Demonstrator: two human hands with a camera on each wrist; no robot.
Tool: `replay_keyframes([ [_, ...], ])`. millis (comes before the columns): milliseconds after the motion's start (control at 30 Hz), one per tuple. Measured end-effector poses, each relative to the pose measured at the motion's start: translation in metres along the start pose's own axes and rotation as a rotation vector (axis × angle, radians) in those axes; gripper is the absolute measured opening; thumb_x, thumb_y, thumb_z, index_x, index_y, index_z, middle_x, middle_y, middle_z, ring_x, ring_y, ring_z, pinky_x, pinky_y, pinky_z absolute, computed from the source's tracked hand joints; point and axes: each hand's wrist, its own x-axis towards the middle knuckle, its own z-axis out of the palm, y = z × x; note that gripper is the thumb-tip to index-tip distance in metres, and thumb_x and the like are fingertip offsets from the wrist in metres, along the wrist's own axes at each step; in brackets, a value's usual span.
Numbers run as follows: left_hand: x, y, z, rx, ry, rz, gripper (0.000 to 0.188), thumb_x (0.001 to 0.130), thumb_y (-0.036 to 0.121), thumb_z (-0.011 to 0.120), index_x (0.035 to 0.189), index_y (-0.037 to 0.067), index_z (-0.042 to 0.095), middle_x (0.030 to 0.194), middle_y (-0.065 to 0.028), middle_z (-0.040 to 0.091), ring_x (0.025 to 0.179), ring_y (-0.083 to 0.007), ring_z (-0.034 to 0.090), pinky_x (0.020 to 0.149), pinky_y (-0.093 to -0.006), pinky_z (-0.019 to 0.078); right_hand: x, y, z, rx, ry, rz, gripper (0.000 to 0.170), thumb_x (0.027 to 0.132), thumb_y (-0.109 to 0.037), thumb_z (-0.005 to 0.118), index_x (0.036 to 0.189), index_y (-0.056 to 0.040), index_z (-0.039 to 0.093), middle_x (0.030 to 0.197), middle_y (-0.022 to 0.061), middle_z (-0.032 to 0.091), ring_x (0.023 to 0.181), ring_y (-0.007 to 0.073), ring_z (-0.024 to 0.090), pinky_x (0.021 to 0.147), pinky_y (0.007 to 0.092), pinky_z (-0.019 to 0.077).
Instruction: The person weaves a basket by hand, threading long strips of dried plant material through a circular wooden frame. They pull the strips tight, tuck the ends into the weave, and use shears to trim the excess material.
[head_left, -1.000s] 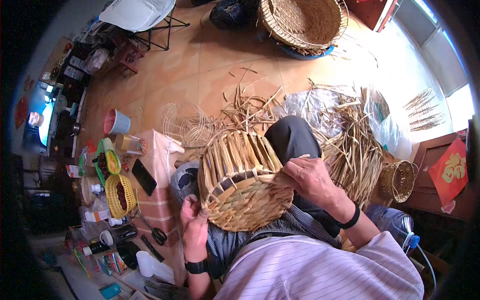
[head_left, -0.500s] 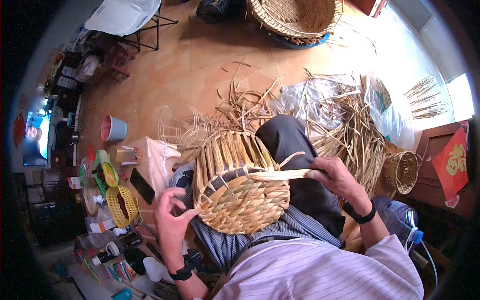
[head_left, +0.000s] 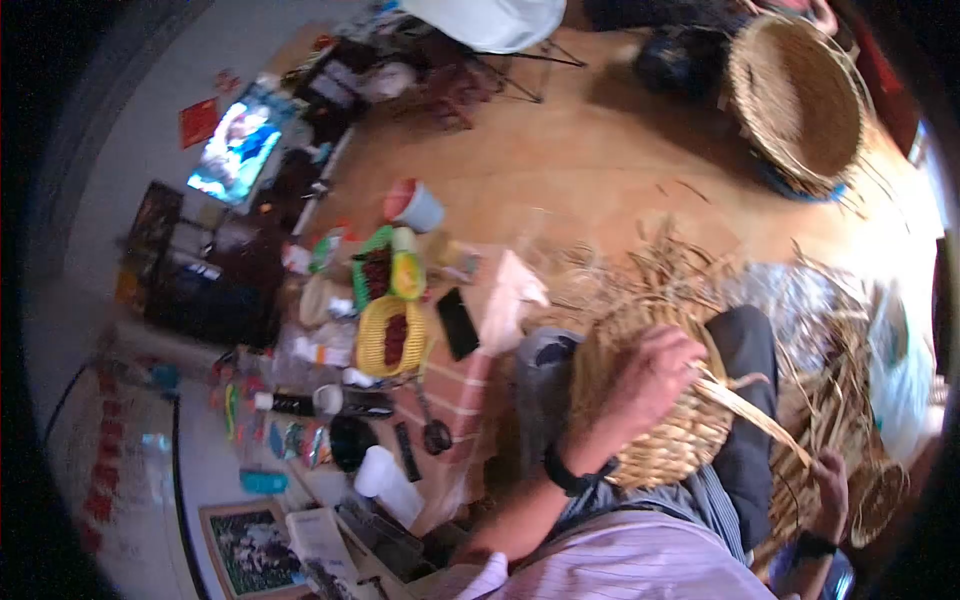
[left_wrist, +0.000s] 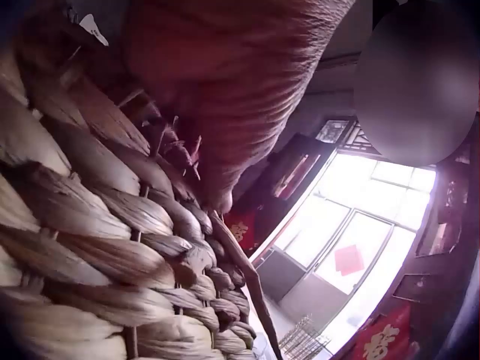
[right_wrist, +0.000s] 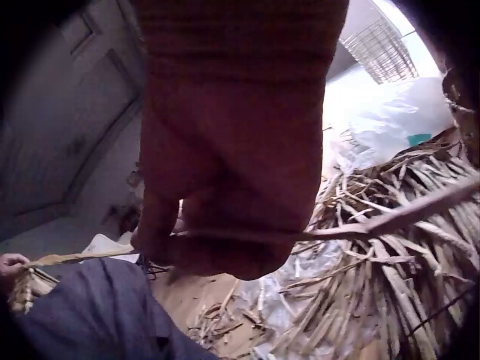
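A half-woven basket [head_left: 680, 440] of straw-coloured plant strips lies in the person's lap, its plaited side up. My left hand [head_left: 650, 375] reaches across it and grips its right edge, where a flat pale strip [head_left: 755, 415] leaves the weave. In the left wrist view the thumb presses beside the plaited rows [left_wrist: 112, 232]. Out to the right, my right hand [head_left: 830, 485] holds the far part of that strip, which runs taut between the hands. From the right wrist, curled fingers [right_wrist: 240, 259] enclose the strip, and its tail [right_wrist: 420, 214] trails off to the right.
Loose dry strips [right_wrist: 360, 277] lie on the floor to the right, by a plastic bag [head_left: 900, 370]. On the left, a table holds a yellow basket [head_left: 365, 340], a phone [head_left: 458, 324] and scissors [head_left: 436, 434]. A large woven basket [head_left: 795, 90] stands at the back.
My left hand has moved from the basket's left side across to its right edge. My right hand has drawn the strip farther right and down. The head view has swung left.
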Motion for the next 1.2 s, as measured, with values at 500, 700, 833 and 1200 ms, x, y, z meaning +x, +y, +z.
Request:
replay_keyframes([
  [500,-0.014,0.007,-0.014,-0.115,0.054,-0.017,0.019,0.083,0.013,0.084,0.094,0.007,0.069,0.096,-0.0099,0.065,0.1,-0.0326,0.063,0.095,-0.0457,0.0513,0.017,0.188,-0.063,0.094,0.187,0.134,0.029,0.101,-0.02,0.08,0.09,-0.0088,0.055,0.076,-0.0036,0.052,0.063,0.011,0.047,0.057,0.0333,0.0333],
  [700,-0.002,0.002,-0.003,-0.105,0.02,-0.018,0.022,0.082,0.014,0.082,0.095,0.007,0.065,0.097,-0.0107,0.063,0.103,-0.035,0.062,0.095,-0.0469,0.0515,0.032,0.174,-0.053,0.135,0.249,0.114,0.024,0.102,-0.019,0.077,0.1,-0.008,0.056,0.089,-0.0021,0.053,0.073,0.0118,0.049,0.065,0.033,0.035],
  [833,-0.006,-0.002,0.0,-0.099,0.013,-0.033,0.023,0.083,0.015,0.083,0.095,0.007,0.065,0.098,-0.0108,0.063,0.103,-0.0352,0.062,0.096,-0.0471,0.0514,0.046,0.159,-0.058,0.171,0.304,0.08,0.022,0.103,-0.018,0.075,0.106,-0.0074,0.056,0.098,-0.001,0.053,0.08,0.0123,0.05,0.071,0.0328,0.0362],
  [1200,-0.008,0.002,-0.005,-0.091,0.004,-0.037,0.02,0.087,0.015,0.081,0.099,0.007,0.066,0.103,-0.0119,0.062,0.109,-0.0346,0.061,0.1,-0.0472,0.0506,0.074,0.14,-0.081,0.257,0.438,0.022,0.025,0.105,-0.015,0.07,0.124,-0.0059,0.056,0.121,0.0018,0.054,0.099,0.0136,0.054,0.086,0.0322,0.0393],
])
